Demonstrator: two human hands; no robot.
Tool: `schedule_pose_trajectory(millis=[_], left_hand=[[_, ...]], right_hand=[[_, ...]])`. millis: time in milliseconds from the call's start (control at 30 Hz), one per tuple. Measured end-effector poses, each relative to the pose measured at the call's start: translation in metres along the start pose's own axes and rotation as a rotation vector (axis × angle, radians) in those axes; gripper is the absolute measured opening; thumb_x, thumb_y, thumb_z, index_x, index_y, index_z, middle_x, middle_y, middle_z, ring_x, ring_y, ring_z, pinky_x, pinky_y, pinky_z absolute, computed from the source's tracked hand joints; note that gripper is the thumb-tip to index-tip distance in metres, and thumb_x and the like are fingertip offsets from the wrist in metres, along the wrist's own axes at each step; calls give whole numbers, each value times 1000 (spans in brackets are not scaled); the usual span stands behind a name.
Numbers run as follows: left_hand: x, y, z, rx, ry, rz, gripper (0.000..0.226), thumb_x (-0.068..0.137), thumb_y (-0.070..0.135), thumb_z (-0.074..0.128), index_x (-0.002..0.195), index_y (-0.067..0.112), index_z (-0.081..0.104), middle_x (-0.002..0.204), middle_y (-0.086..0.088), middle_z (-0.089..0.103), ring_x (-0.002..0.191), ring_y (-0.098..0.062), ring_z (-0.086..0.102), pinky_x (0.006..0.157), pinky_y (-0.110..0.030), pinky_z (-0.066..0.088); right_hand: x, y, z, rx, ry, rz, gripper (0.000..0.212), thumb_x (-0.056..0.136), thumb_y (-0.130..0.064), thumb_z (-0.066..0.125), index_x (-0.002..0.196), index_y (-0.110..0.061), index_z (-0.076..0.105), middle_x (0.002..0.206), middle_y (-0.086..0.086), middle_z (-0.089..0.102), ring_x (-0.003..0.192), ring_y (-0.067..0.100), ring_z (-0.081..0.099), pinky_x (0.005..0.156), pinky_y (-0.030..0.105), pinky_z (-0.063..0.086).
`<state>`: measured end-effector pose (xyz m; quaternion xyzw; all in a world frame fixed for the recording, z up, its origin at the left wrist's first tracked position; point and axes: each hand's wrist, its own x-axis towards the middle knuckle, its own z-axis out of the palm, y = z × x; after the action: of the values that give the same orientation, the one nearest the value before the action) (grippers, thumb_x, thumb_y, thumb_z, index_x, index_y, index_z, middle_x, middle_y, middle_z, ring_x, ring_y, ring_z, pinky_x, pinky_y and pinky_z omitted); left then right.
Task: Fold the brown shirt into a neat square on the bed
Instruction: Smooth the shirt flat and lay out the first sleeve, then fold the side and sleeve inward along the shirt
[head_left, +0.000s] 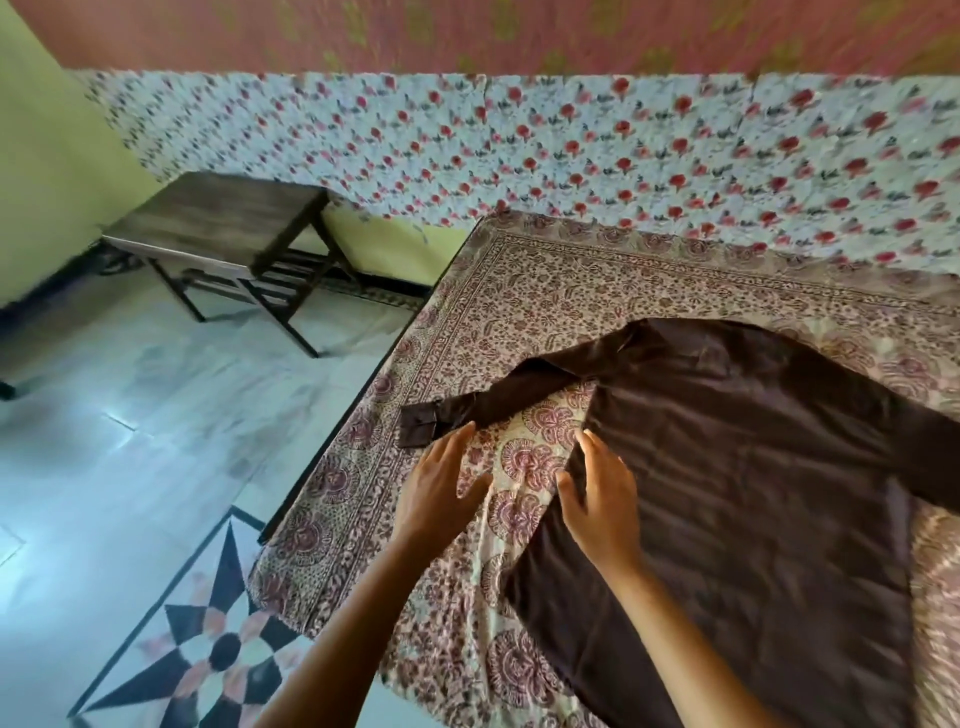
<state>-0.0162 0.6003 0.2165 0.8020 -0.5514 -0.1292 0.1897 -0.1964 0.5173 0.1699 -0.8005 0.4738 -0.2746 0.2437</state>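
The brown shirt (737, 467) lies spread flat on the bed (519, 296), which is covered with a floral printed sheet. One long sleeve (498, 400) stretches out to the left, its cuff near the bed's left edge. My left hand (441, 488) hovers with straight fingers over the sheet just below that sleeve, fingertips close to the cuff. My right hand (602, 499) rests with straight fingers on the shirt's left side edge. Neither hand grips any cloth.
A dark wooden table (218, 228) stands on the tiled floor (130, 441) left of the bed. A floral cloth (571, 150) hangs along the wall behind the bed. The bed's left edge runs close beside my left hand.
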Motion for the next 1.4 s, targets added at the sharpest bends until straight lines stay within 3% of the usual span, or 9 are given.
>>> schedule_pose_trajectory(millis=[433,567,733,867,967,1067,1167,1267,1400], left_hand=[[113,-125,60,-24,-169,-128,58,90,38,52,142,22,31,134,-4,51,104,-19,56,79,-37,53],[163,-177,96,-38,-226,-191,48,88,33,54,133,22,40,124,-4,55,101,-17,53,81,-36,52],[222,-239,132,88,-295,-285,49,89,30,53,136,25,37,147,-4,28,132,-23,28,108,-48,31],[256,-270,153,81,-386,-305,65,88,33,55,144,27,23,156,-2,11,142,-27,12,113,-51,19],[268,-275,162,95,-406,-275,61,86,33,61,139,26,31,145,-8,32,127,-27,39,107,-47,34],[287,-285,149,-34,-458,-313,33,80,34,70,109,22,60,99,0,65,86,-18,61,83,-33,51],[309,-312,125,-398,-284,-403,12,74,29,75,72,24,64,69,7,61,67,-12,57,65,-25,47],[328,-344,111,-722,-50,-592,9,75,14,74,78,17,65,65,4,58,63,-13,55,57,-20,45],[341,-365,113,-940,-136,-727,20,80,0,66,82,19,59,74,-2,59,68,-18,58,58,-26,51]], right_hand=[[80,21,114,-23,-221,153,56,88,-34,37,131,0,47,129,16,56,118,29,55,97,38,45],[100,30,165,-49,-233,227,55,89,-33,41,135,-4,44,133,12,53,122,24,51,102,27,35],[133,31,225,-73,-264,314,52,93,-27,47,140,-9,35,142,8,44,127,21,45,102,27,37],[164,35,272,-142,-218,384,54,91,-27,51,139,-5,37,141,15,43,129,28,41,105,38,36],[181,36,299,-192,-235,472,63,90,-29,55,142,-2,31,145,20,34,135,32,32,110,40,29],[196,35,320,-110,-219,559,75,89,-38,55,145,-2,21,148,18,26,137,30,26,109,39,31],[211,30,337,22,-128,633,81,89,-45,53,147,-5,13,153,15,14,141,26,15,111,33,21],[232,23,353,290,-48,822,81,90,-53,48,148,-13,9,155,9,11,141,25,18,113,39,22],[267,19,362,575,71,1025,67,89,-53,49,140,-14,31,141,6,41,124,22,45,91,29,38]])
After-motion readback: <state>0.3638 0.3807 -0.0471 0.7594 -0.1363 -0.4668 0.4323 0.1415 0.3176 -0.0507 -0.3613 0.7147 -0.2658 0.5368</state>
